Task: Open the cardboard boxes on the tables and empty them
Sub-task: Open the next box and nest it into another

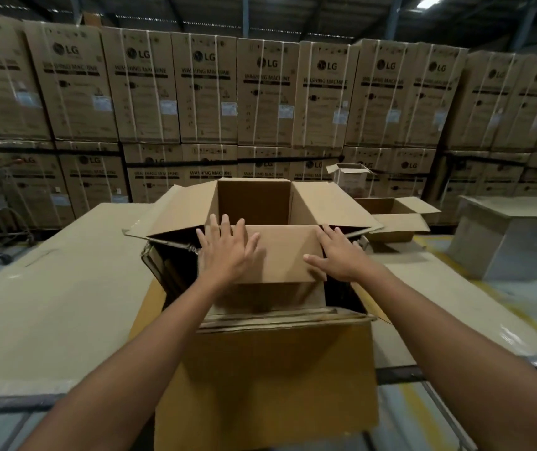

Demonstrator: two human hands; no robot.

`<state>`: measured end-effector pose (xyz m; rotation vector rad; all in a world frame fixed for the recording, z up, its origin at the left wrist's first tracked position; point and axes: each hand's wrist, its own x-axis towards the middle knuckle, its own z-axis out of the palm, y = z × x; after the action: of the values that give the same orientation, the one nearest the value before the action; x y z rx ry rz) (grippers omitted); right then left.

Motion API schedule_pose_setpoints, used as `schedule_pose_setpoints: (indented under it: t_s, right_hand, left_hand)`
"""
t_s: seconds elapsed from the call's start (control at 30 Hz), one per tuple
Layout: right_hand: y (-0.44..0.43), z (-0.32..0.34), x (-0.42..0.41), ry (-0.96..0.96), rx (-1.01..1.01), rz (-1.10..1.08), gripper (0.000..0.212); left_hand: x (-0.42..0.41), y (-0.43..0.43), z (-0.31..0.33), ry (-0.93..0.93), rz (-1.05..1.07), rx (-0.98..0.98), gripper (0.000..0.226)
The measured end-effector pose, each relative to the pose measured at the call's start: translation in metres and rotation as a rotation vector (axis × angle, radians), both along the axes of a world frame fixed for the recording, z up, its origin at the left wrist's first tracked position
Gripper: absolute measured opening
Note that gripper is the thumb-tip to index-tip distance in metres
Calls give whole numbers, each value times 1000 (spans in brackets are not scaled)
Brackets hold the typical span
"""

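- The big carton [260,379] stands on the tabletop [49,288] right in front of me. It is plain brown cardboard with an unprinted front wall and an open top.
- An inner box [254,200] of the same brown cardboard sits in the big carton's open top and rises above its rim. Its flaps are splayed out to the left and right, its far wall stands upright, and its inside looks bare as far as I can see.
- My left hand [225,252] lies flat on the left part of the inner box's near panel, fingers [215,227] straight and spread, curled round nothing.
- My right hand [335,255] presses on the right end of that same panel, also flat. Its fingers are straight and slightly apart, with the thumb stretched inward across the cardboard.
- Flattened cardboard sheets [280,319] stand on edge inside the big carton, packed against its front wall just below my wrists.
- Dark gaps show inside the big carton on either side of the inner box.
- Beyond the big carton to the right, an open box [394,222] lies with its flaps spread. A small open box [351,177] stands farther back.
- Behind the big carton, strapped washing-machine cartons [205,89] are stacked in a wall two tiers high.
- Well to the right of the big carton stands a second table [514,242].
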<state>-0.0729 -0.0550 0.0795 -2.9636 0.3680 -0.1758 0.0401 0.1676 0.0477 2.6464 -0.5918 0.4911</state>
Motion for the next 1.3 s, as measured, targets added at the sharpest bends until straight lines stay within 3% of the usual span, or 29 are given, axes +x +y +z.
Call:
schedule_pose_setpoints:
  t_s: [0.13, 0.33, 0.5, 0.8, 1.1, 1.3]
  right_hand:
    - [-17, 3, -63, -102, 82, 6, 92]
    - [-56, 23, -174, -301, 78, -9, 84]
    - [-106, 20, -269, -400, 75, -66, 79]
    - [-186, -18, -423, -602, 120, -179, 70]
    - [-255, -67, -498, -790, 271, -368, 61]
    - [-320, -116, -507, -808, 325, -478, 58]
  left_hand:
    - [-56, -21, 25, 57, -184, -79, 69]
    - [-156, -93, 51, -145, -395, -192, 63]
    - [-244, -165, 42, -224, -520, -294, 59]
    - [-379, -274, 15, -202, -691, -372, 59]
    - [-443, -372, -24, -106, -853, -387, 56]
    - [-446, -447, -78, 9, -919, -392, 53]
